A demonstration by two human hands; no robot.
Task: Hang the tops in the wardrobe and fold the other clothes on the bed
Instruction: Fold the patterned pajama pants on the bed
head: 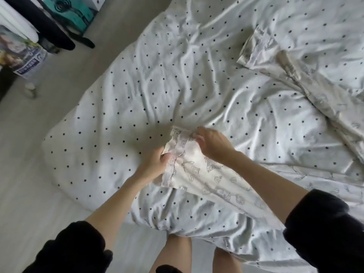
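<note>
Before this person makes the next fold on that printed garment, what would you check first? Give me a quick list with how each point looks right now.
1. Left hand grips the lace-trimmed hem: ok.
2. Right hand pinches the same hem: ok.
3. Printed garment lies flat for folding: not ok, it trails rumpled across the bed.
4. Far leg straightened: not ok, twisted and creased.
5. Polka-dot duvet smooth underneath: not ok, wrinkled.
6. Garment is a bottom, not a top: cannot tell for certain.

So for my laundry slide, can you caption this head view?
Both hands, left and right, pinch a printed garment's lace hem over a dotted duvet.
</note>
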